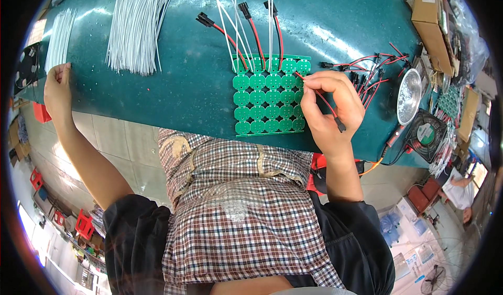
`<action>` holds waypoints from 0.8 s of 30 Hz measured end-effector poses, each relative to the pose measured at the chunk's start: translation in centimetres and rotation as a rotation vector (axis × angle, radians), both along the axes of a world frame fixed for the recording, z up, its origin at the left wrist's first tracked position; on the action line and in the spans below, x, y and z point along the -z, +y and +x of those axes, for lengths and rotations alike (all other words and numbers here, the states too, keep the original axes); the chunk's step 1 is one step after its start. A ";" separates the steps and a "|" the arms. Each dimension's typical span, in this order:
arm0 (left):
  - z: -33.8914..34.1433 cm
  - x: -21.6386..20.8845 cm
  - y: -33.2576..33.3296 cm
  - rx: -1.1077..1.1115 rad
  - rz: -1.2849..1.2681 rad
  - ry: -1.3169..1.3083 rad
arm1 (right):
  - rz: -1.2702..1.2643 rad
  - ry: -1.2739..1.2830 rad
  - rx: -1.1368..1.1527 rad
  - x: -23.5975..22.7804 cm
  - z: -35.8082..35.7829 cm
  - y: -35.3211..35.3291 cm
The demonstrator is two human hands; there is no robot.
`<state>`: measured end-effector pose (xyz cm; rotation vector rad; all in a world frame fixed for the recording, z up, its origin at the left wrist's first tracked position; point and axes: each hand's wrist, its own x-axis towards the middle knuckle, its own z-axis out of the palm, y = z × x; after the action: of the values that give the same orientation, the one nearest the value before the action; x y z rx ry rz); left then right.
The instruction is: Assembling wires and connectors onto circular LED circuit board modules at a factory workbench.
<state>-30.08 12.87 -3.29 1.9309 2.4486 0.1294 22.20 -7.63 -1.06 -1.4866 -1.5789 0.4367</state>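
My right hand pinches a red and black connector lead, its black plug hanging by the palm and its red wire tip pointing at the panel. Beneath it lies a green circuit board panel of joined round boards. Along the panel's far row, several leads with black plugs and long white wires stand attached. Far to the left, my left hand has its fingers closed at the near end of a small bundle of white wires; how many it grips is hidden.
A larger bundle of white wires lies on the green table. On the right are loose connector leads, a metal bowl, a soldering iron handle, a black fan and a cardboard box. Another person is behind on the right.
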 end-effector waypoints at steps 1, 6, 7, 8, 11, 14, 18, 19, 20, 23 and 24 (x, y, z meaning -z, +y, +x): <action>-0.7 0.2 0.2 0.090 0.088 0.089 | 0.000 0.001 -0.002 0.0 -0.1 0.0; -2.4 0.7 0.7 0.159 0.218 0.119 | 0.074 -0.093 -0.025 0.1 -0.2 0.2; -1.7 0.5 0.7 0.082 0.168 0.112 | 0.074 -0.093 -0.024 0.1 -0.2 0.2; -1.1 0.2 0.7 0.005 0.118 0.105 | 0.077 -0.111 -0.020 0.0 -0.2 0.2; 0.1 -0.4 0.4 0.020 0.083 0.093 | 0.074 -0.130 -0.020 -0.2 -0.2 0.2; 0.2 -0.2 0.3 0.030 0.072 0.101 | -0.002 -0.090 -0.006 -0.9 -0.4 0.2; 2.3 -1.4 -1.3 0.118 0.258 0.411 | -0.138 -0.028 -0.020 -1.9 -0.3 1.0; 4.1 -1.6 -1.4 0.055 0.265 0.190 | -0.139 -0.040 -0.011 -2.0 -0.2 1.0; 5.5 -2.6 -2.1 -0.018 0.269 -0.007 | -0.136 -0.057 -0.030 -2.1 0.0 1.3; 10.6 -3.0 -3.1 0.131 0.148 -0.443 | -0.152 -0.087 -0.030 -2.3 0.0 1.8; 12.6 -3.2 -3.4 0.138 0.149 -0.448 | -0.178 -0.087 -0.026 -2.2 0.1 1.9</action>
<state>-17.44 9.51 -0.05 1.8623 2.0596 0.6773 22.25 -5.72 1.17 -1.6403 -1.6647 0.5454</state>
